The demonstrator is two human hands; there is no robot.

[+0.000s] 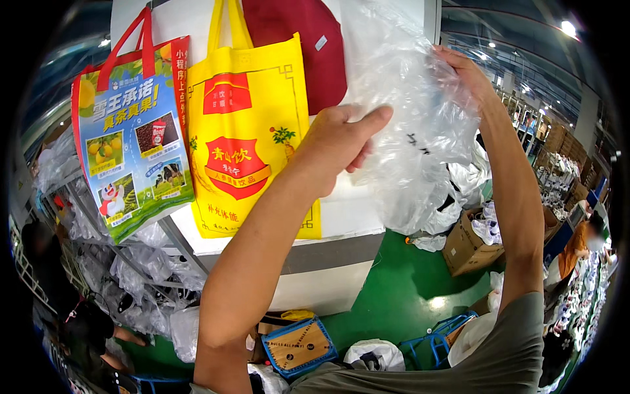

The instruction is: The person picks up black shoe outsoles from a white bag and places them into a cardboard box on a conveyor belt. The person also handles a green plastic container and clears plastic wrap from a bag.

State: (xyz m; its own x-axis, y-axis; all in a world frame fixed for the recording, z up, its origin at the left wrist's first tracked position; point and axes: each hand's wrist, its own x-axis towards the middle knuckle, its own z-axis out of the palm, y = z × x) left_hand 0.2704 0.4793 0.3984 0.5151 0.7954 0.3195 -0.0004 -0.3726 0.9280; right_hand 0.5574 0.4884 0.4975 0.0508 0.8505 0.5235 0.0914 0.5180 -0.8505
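Observation:
A crumpled clear plastic bag (420, 141) with a small dark print is spread between my hands over a white surface (348, 210). My left hand (341, 141) is at its left edge, thumb stretched over the plastic and fingers curled in beneath. With fingertips pinched, my right hand (462, 69) holds the bag's upper right edge. Left of the plastic, a dark red fabric item (295, 39) with a small pale label lies partly under a yellow tote bag (252, 164). Beside the tote is a blue and green shopping bag (134, 131) with red handles.
Racks with clear-wrapped goods (138, 269) stand at left, near another person (79, 308). Below are a blue-framed stool (298, 345) and a white sack (374, 354) on the green floor (400, 276). A cardboard box (469, 246) stands at right; another person (574, 249) is beyond.

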